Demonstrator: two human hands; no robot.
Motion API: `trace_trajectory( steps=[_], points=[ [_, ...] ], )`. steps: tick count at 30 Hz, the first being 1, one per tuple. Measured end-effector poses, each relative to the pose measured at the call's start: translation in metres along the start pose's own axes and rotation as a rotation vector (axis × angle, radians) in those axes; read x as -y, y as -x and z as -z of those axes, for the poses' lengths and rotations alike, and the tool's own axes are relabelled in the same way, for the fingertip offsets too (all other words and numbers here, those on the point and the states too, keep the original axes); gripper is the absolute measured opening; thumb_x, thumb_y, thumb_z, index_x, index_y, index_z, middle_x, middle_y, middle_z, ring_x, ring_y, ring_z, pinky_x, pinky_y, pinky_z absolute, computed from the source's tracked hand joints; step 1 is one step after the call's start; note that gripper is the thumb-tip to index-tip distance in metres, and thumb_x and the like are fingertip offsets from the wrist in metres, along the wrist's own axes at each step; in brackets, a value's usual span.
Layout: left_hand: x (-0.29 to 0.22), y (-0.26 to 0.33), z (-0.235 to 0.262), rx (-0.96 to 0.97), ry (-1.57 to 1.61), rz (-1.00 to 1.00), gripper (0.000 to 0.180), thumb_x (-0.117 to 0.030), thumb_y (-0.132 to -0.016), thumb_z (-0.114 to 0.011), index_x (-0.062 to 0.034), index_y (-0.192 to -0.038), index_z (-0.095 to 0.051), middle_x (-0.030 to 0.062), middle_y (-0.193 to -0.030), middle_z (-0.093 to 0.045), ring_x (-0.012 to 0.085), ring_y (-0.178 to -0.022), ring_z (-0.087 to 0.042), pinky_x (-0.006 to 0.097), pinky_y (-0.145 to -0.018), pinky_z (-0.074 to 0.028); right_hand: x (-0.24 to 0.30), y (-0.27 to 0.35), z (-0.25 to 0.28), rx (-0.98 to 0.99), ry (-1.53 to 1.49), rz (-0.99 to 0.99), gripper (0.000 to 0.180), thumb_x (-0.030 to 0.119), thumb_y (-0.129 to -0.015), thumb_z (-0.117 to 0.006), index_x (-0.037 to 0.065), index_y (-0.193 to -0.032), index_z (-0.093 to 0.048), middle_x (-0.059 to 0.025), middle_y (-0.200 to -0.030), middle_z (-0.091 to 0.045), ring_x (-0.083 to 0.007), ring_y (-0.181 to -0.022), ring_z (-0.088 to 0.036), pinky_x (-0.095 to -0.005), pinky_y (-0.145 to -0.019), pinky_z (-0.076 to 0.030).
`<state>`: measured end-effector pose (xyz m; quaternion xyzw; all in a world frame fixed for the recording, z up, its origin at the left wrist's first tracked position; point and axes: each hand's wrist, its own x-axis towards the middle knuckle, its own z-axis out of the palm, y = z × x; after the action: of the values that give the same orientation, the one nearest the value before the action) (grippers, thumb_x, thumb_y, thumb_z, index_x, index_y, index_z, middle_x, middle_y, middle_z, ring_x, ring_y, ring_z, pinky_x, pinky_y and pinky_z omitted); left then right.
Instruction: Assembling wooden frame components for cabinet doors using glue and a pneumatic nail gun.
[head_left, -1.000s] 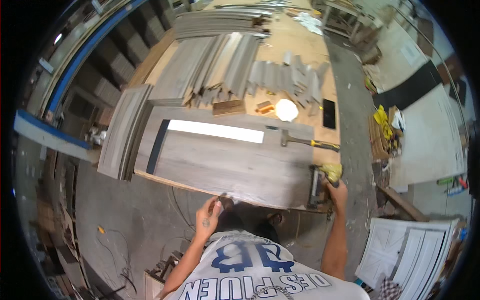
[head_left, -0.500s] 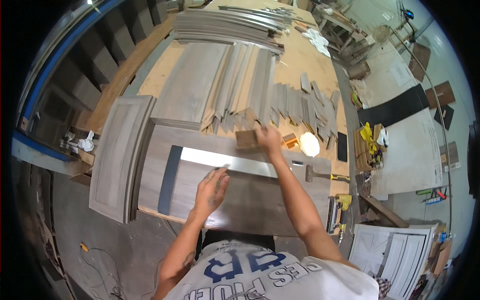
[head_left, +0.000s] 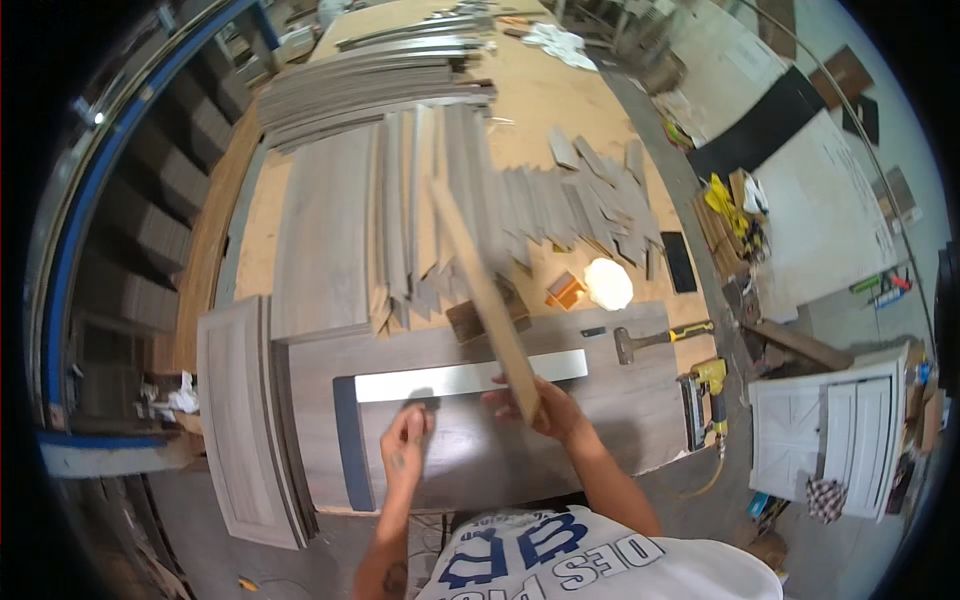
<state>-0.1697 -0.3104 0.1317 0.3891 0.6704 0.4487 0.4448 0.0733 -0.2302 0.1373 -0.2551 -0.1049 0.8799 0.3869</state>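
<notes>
My right hand (head_left: 556,410) grips one end of a long narrow wooden strip (head_left: 485,300), its pale tan side showing. The strip slants up and away, its far end over the stack of grey strips (head_left: 467,165). Loosely curled, my left hand (head_left: 405,445) hovers over the grey panel (head_left: 460,450) with nothing visible in it. Just beyond it lies a framing square (head_left: 470,377), with one bright metal arm and one dark blue arm. A brown wooden block (head_left: 465,322) sits at the panel's far edge, partly behind the strip.
To the right lie a hammer (head_left: 660,338), a yellow nail gun (head_left: 708,385), a black phone (head_left: 678,262), a white round item (head_left: 608,285) and an orange piece (head_left: 565,291). Mitred offcuts (head_left: 590,205) spread beyond. Framed cabinet doors (head_left: 245,420) lean at the table's left.
My right hand has drawn back from the strip stack toward me, now with a wooden strip in it. My left hand's fingers have curled in. The whole view has shifted.
</notes>
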Motion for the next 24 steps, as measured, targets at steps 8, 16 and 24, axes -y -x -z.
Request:
trace_trajectory(
  steps=[8, 16, 24],
  points=[
    [-0.018, -0.19, -0.146, 0.157, -0.23, -0.305, 0.023, -0.017, -0.096, -0.056, 0.002, -0.107, -0.064, 0.0068, -0.083, -0.066, 0.0142, -0.073, -0.06, 0.028, -0.065, -0.049, 0.082, 0.07, 0.055, 0.047, 0.337, 0.146, 0.044, 0.018, -0.087, -0.071, -0.003, -0.12, -0.053, -0.0162, -0.1, -0.068, -0.0243, -0.085, -0.068, -0.0377, -0.075, -0.056],
    [-0.059, -0.31, -0.319, 0.036, -1.206, -0.346, 0.062, -0.014, -0.075, -0.07, 0.0144, -0.125, -0.045, 0.0303, -0.129, -0.049, 0.0404, -0.123, -0.046, 0.044, -0.101, -0.043, 0.182, 0.156, 0.118, -0.402, 0.321, 0.768, 0.042, 0.008, -0.087, -0.068, 0.001, -0.123, -0.048, -0.0163, -0.082, -0.068, -0.03, -0.077, -0.068, -0.0426, -0.075, -0.056],
    [-0.092, -0.285, -0.295, 0.124, -1.022, -0.272, 0.024, -0.021, -0.069, -0.073, -0.0003, -0.081, -0.072, 0.0224, -0.084, -0.068, 0.0381, -0.081, -0.065, 0.044, -0.071, -0.052, 0.146, 0.214, 0.16, -0.534, 0.451, 0.976, 0.054, 0.032, -0.089, -0.07, 0.007, -0.131, -0.046, -0.0123, -0.102, -0.063, -0.023, -0.097, -0.06, -0.0403, -0.09, -0.047]
  ],
)
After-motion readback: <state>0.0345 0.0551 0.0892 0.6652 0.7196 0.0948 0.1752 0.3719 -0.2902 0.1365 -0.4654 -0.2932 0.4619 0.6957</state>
